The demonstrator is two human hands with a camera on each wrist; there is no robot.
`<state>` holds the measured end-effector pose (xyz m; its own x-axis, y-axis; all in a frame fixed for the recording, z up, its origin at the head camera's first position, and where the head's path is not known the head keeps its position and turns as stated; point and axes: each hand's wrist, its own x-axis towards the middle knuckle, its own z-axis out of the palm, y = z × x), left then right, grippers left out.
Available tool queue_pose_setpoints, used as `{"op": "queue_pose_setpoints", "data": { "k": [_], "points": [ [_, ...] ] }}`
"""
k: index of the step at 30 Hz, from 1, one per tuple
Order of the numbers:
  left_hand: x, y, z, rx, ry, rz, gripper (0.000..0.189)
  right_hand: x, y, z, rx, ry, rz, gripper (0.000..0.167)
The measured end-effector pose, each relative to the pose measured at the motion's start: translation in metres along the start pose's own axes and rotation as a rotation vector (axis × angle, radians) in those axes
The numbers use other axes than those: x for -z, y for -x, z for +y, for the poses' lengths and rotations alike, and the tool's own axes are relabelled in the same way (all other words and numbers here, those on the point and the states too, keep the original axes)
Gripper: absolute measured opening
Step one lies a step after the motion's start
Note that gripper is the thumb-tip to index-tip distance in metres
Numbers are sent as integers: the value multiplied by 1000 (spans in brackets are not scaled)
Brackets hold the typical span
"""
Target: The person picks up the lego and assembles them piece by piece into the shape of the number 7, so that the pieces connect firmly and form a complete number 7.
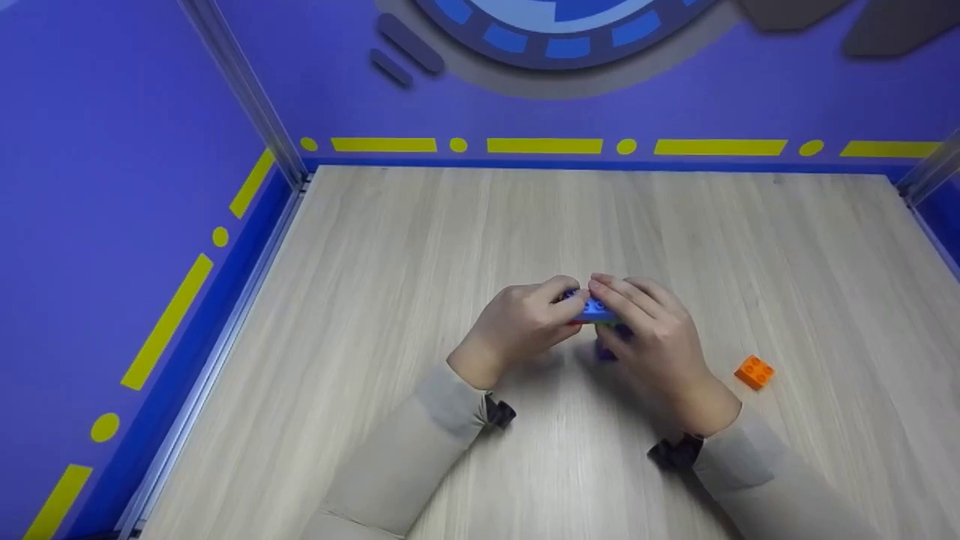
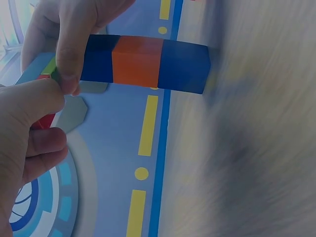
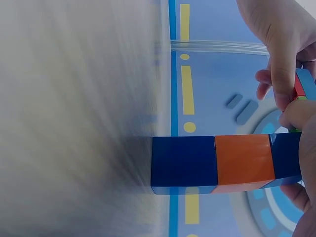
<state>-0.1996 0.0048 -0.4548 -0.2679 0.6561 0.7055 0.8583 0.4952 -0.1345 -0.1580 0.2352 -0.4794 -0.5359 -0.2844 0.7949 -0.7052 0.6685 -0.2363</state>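
Note:
Both hands hold an assembly of toy building bricks over the middle of the table. On top lies a studded blue brick (image 1: pixel 596 307). Beneath it are a red brick (image 2: pixel 45 120) and a green brick (image 2: pixel 51 69). Under these runs a column of a dark blue brick (image 2: pixel 98 59), an orange brick (image 3: pixel 244 160) and another dark blue brick (image 3: pixel 183 161), its lower end at the table. My left hand (image 1: pixel 529 315) pinches the top layers at the left, by the red brick. My right hand (image 1: pixel 660 337) grips the right side around the column's upper part; its fingers partly hide the bricks.
A loose orange brick (image 1: pixel 754 372) lies on the wooden table (image 1: pixel 420 247), right of my right hand. Blue panels (image 1: pixel 135 150) with yellow marks stand along the left and back edges. A metal post (image 1: pixel 244 82) rises at the back left corner.

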Motion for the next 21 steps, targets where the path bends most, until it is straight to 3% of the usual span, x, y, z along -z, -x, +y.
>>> {"op": "queue_pose_setpoints", "data": {
  "k": [21],
  "points": [
    [0,-1,2,-25,-86,33,21,0,1,-3,-36,45,9,56]
  ]
}}
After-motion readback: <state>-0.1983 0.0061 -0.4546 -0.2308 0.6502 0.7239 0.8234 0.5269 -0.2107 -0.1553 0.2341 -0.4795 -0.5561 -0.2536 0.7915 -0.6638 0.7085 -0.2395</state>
